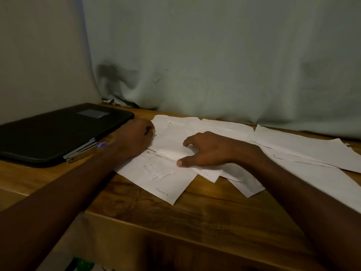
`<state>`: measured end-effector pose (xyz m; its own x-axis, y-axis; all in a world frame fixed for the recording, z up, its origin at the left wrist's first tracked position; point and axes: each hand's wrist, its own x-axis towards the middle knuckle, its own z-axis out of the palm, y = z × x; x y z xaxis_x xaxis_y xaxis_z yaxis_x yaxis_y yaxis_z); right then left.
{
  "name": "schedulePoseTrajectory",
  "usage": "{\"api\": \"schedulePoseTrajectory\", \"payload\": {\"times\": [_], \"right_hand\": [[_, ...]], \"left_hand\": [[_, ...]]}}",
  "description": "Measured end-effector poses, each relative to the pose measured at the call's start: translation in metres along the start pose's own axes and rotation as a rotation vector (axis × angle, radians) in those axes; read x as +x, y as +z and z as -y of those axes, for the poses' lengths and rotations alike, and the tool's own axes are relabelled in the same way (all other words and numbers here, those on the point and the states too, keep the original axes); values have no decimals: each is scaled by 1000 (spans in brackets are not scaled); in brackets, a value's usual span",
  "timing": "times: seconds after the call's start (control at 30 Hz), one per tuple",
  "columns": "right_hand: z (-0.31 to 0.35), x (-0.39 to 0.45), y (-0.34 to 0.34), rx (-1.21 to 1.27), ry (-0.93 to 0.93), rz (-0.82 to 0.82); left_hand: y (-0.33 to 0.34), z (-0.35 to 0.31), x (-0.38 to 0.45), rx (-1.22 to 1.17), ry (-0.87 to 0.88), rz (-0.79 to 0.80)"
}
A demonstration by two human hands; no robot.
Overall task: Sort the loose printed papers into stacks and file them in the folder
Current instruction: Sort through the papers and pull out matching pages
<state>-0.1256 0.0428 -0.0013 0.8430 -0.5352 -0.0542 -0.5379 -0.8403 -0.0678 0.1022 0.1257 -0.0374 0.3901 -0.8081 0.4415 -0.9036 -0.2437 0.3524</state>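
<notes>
Both hands on loose white printed papers scattered across a brown wooden surface.
The left hand curls at a sheet's edge; whether it grips is unclear. The right hand rests spread, fingertips pressing the sheets. A black zippered folder lies left, just beside the papers.

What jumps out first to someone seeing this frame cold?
The scatter of loose white papers across the middle and right of the wooden table, overlapping and unsorted. Both hands are on them: the right hand spread over a sheet at the centre, the left hand curled at the pile's left edge. To the left lies a closed black folder with a pen against its near corner.
</notes>
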Motion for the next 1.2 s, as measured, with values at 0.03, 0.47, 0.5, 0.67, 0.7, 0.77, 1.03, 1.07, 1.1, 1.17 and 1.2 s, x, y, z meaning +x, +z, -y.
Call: {"api": "schedulePoseTrajectory", "payload": {"times": [0.03,0.47,0.5,0.67,0.7,0.77,1.03,1.07,1.1,1.17,1.2], "right_hand": [[-1,-2,2,2,-38,-81],[-79,-36,-46,1857,-409,-689],[-85,-37,-45,1972,-475,-638],[-106,-24,-27,2208,-587,-546],[-108,-21,-25,2212,-582,-543],[-110,-16,-23,2214,-552,-526],[-117,-27,-29,2052,-164,-325],[-119,-32,-30,2049,-108,-239],[-121,-36,-30,2043,-58,-163],[-126,-42,-28,1993,34,-79],[-128,-43,-26,1969,69,-54]], "left_hand": [[-1,-1,0,-12,5,-22],[-13,-51,36,-953,-114,-321],[-9,-62,41,-1025,-159,-215],[15,-91,54,-1486,-268,168],[16,-93,54,-1541,-210,197],[16,-89,57,-1671,-144,198],[-19,-33,47,-1930,-226,76],[-23,-30,47,-1893,-225,99],[-26,-28,46,-1857,-237,151],[-27,-26,46,-1768,-235,279],[-25,-24,47,-1691,-223,343]]}}
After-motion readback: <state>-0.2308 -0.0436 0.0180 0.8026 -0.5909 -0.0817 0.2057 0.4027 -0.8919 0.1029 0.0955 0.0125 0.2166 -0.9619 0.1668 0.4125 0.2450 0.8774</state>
